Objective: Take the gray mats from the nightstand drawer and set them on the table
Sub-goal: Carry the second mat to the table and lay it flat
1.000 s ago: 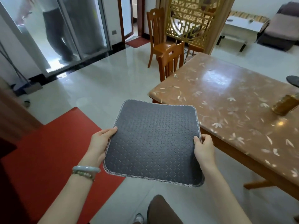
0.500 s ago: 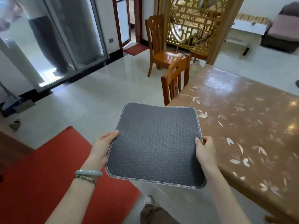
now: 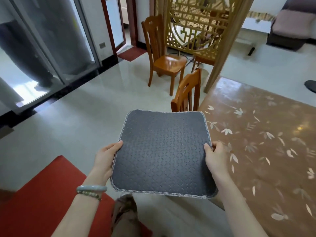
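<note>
A square gray mat [image 3: 162, 153] with a stitched pale edge and an embossed pattern is held flat in the air in front of me. My left hand [image 3: 106, 158] grips its left edge and my right hand [image 3: 215, 158] grips its right edge. The brown table [image 3: 266, 151] with a leaf pattern lies to the right; the mat's right edge hangs over the table's near left side. The nightstand is out of view.
A wooden chair [image 3: 188, 93] is tucked at the table's far-left corner, a second chair [image 3: 162, 55] stands beyond it. A carved wooden screen [image 3: 200, 26] rises behind. A red rug [image 3: 39, 199] covers the floor at lower left. A dark object [image 3: 310, 85] sits at the table's far right.
I have stepped closer to the table; it now fills more of the right side. The mat stays held in both hands and has shifted toward the table's edge.
</note>
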{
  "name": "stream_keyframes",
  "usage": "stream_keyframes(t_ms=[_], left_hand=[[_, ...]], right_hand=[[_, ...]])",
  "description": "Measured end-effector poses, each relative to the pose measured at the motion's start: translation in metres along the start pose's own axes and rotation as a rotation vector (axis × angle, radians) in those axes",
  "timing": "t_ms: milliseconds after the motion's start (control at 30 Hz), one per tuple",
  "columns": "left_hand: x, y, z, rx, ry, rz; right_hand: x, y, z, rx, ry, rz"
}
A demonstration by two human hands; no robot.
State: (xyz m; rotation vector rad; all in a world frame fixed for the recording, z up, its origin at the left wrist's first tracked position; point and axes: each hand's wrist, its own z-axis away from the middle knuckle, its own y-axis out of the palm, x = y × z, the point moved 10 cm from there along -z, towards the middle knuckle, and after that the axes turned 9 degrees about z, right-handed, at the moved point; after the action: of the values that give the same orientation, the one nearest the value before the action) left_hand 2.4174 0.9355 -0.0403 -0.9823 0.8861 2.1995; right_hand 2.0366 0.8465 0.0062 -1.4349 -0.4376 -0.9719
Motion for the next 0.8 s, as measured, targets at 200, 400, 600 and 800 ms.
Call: stream_keyframes(t_ms=[200,400,600,800], left_hand=[[-0.057,0.028,-0.114,0.122,-0.054,-0.095],[-0.121,0.056,-0.206,0.221,-0.072,-0.161],[-0.148,0.092,-0.276,0.284,-0.054,-0.258],[-0.143,0.156,-0.345,0.353,-0.120,-0.297]], right_hand=[[0.043,0.056,-0.045,-0.063,0.097,-0.049],[0.091,0.096,-0.082,-0.187,0.177,-0.036],[0.108,0.123,-0.114,-0.250,0.273,-0.117],[0.114,0.125,-0.171,-0.319,0.325,-0.101]])
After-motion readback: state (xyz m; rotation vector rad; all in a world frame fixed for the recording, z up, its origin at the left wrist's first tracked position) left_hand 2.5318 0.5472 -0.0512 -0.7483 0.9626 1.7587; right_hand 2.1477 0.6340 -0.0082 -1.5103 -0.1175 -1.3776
